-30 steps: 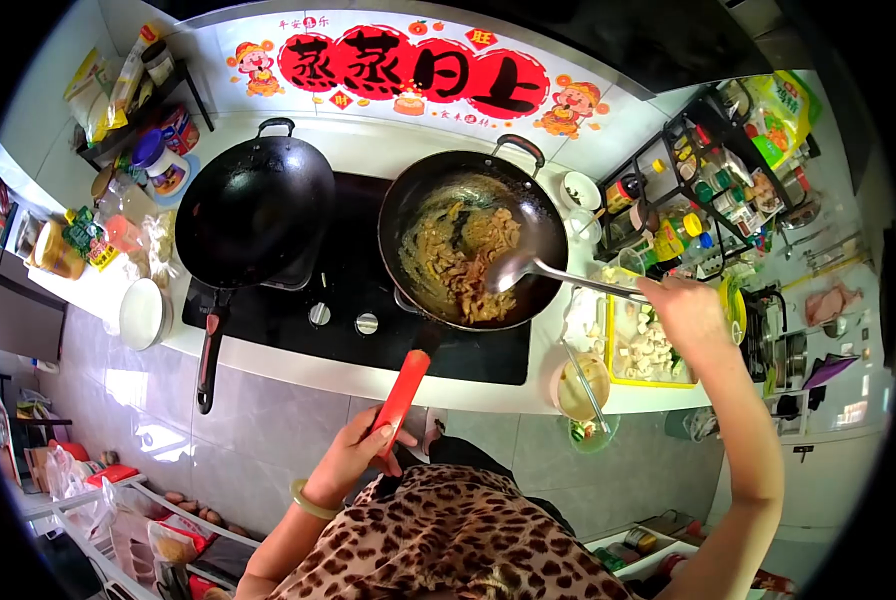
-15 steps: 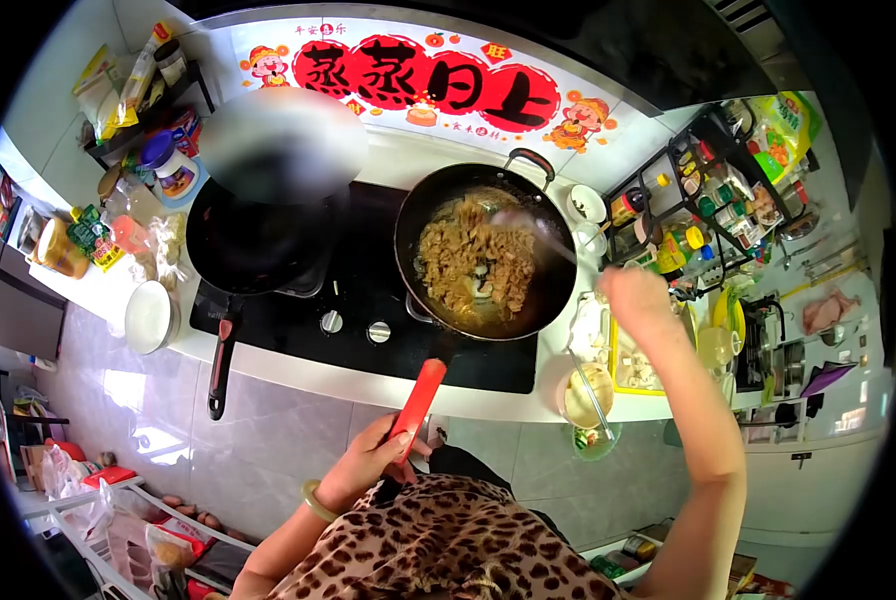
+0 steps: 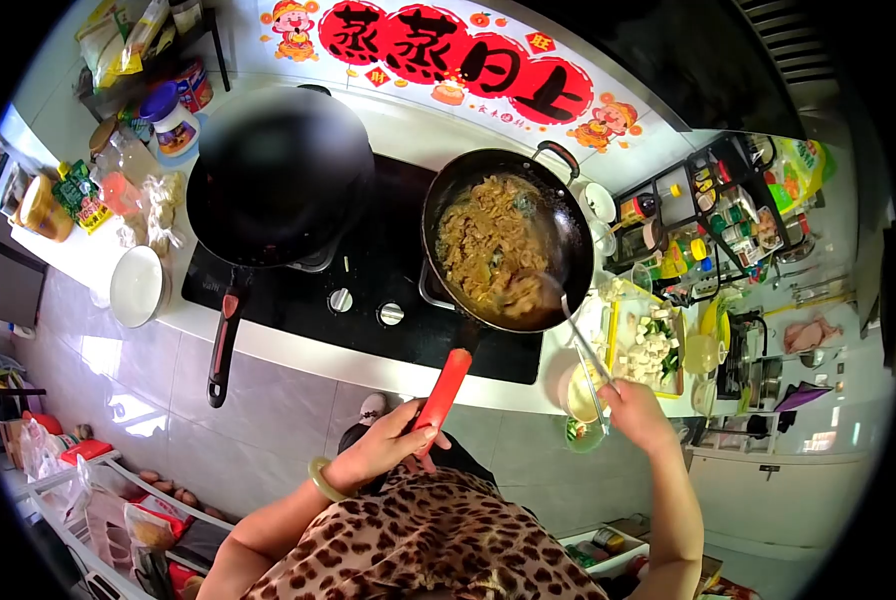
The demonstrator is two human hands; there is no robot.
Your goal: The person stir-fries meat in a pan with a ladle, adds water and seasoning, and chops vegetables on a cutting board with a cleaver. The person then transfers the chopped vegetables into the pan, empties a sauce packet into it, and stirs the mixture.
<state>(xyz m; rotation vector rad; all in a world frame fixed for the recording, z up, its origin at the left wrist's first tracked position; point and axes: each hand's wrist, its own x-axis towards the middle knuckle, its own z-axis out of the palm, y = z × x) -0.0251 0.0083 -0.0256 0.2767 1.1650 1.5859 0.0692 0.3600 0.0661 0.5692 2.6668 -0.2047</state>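
Observation:
My left hand (image 3: pixel 396 440) is wrapped round the red handle (image 3: pixel 445 385) of the right-hand wok (image 3: pixel 563 235). Browned meat pieces (image 3: pixel 493 240) cover much of that wok's bottom. In my right hand (image 3: pixel 636 412) is the metal ladle (image 3: pixel 590 352), its bowl down among the meat at the wok's lower right side. A tray with a yellow rim (image 3: pixel 610 345) holding white and green pieces lies just beyond the right hand. Beside the ladle's shaft stands a pale bowl (image 3: pixel 580 392) with a utensil in it.
A second dark wok (image 3: pixel 268 215) sits on the left burner of the black cooktop (image 3: pixel 368 290), its handle jutting over the counter edge. A white bowl (image 3: pixel 138 287) is at the left. Seasoning bottles fill a rack (image 3: pixel 713 205) at the right.
The ladle has come down to the wok's lower right side, and my right hand has moved down and toward me. The meat has shifted in the wok. The view has turned a little.

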